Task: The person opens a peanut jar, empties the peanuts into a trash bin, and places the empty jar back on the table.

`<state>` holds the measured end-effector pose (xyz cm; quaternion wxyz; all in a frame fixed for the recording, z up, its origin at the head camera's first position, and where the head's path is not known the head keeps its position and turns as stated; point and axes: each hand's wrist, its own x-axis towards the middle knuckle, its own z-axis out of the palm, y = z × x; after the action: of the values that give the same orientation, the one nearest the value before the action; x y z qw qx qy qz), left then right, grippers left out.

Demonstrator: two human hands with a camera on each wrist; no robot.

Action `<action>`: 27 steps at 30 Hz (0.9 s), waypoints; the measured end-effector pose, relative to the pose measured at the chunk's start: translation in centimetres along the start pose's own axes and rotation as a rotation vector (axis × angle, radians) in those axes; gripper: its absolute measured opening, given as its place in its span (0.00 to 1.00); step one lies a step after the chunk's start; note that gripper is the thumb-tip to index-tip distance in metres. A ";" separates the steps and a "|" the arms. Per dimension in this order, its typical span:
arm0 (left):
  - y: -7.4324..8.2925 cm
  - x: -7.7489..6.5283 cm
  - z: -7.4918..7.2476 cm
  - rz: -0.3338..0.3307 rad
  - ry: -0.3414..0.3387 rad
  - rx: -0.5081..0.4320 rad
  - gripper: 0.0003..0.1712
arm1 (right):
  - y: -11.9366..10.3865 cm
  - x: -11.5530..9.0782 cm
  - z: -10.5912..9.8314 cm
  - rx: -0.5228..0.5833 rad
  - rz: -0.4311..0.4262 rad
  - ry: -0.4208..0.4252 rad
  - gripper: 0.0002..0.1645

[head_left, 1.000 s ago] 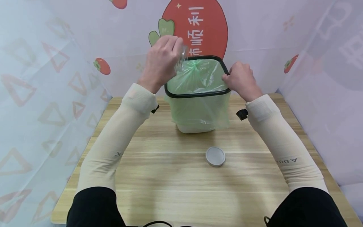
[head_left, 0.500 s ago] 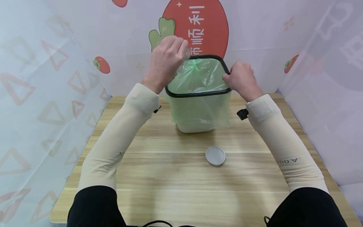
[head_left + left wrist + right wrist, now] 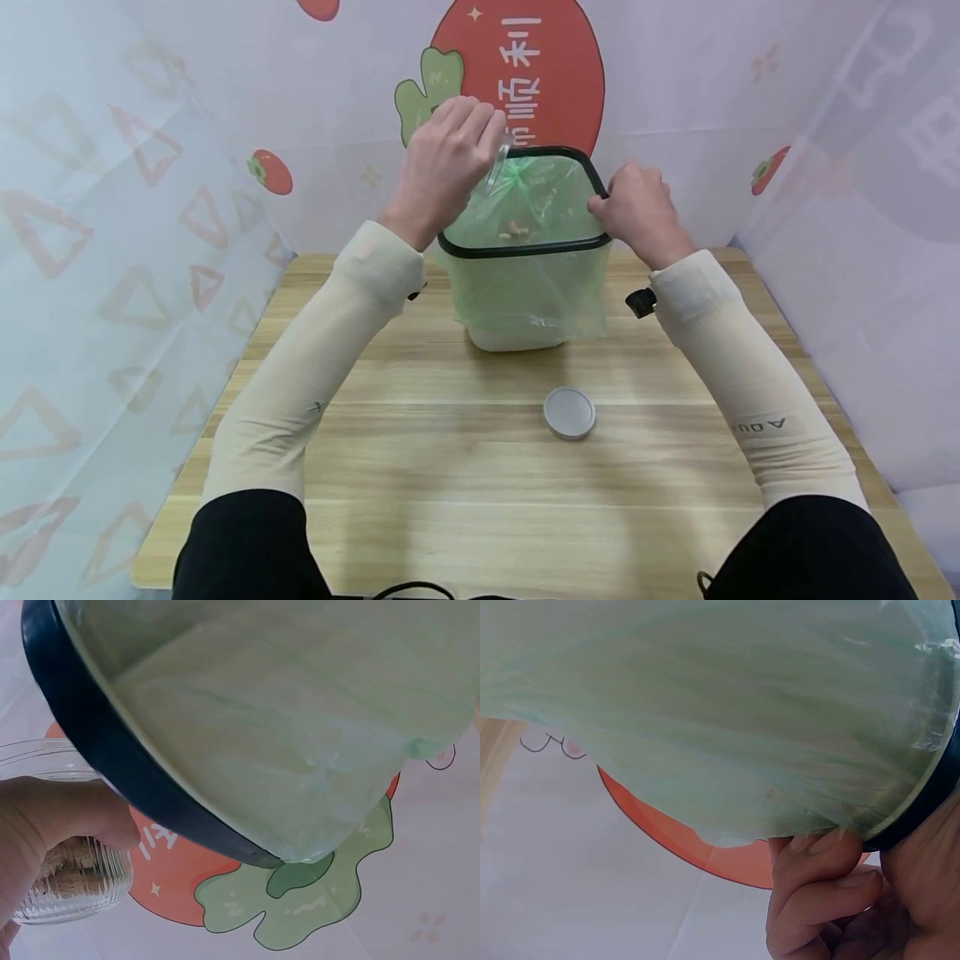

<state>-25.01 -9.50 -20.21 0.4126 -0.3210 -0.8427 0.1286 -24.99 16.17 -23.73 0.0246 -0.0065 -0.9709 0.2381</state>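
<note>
My left hand (image 3: 452, 167) grips a clear ribbed glass jar (image 3: 112, 881), tipped over the left side of a trash bin. Brown contents show inside the jar in the left wrist view; their kind is unclear. In the head view, the hand hides most of the jar. The white bin (image 3: 516, 340) has a black rim (image 3: 525, 250) and a pale green trash bag (image 3: 528, 287) folded down outside. A few small tan pieces (image 3: 515, 230) appear within the bag's opening. At the rim's right side my right hand (image 3: 643, 210) pinches the rim, fingers curled against the bag.
A round silver-grey lid (image 3: 569, 413) lies on the wooden table (image 3: 450, 475) in front of the bin. Printed cloth (image 3: 330, 92) hangs behind and along both sides of the table. A black cable (image 3: 412, 588) runs by the front edge.
My left hand has shifted slightly right and tilted the jar further over the bin. Small tan pieces now show in the bag opening. The right hand keeps its place on the rim.
</note>
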 end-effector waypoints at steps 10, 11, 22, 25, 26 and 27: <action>-0.4 0.1 0.2 0.035 -0.006 -0.001 0.21 | -0.1 0.0 0.0 -0.001 -0.006 0.019 0.23; -0.4 0.1 0.2 0.043 -0.007 -0.002 0.21 | -0.2 0.0 0.0 0.002 -0.006 0.019 0.23; -0.1 0.1 0.6 0.127 -0.020 0.092 0.21 | -0.5 0.1 0.3 -0.004 -0.009 0.026 0.22; 0.1 0.1 0.7 0.133 -0.012 0.091 0.19 | -0.5 0.1 0.4 0.001 -0.021 0.039 0.23; 0.2 0.1 0.8 0.131 -0.008 0.085 0.19 | -0.5 0.0 0.4 0.003 -0.026 0.044 0.24; 0.3 0.1 0.7 0.128 -0.004 0.080 0.19 | -0.5 0.0 0.5 0.004 -0.029 0.048 0.24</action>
<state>-25.51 -9.21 -20.77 0.4142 -0.3573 -0.8156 0.1889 -25.02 15.55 -23.92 0.0514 0.0021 -0.9695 0.2395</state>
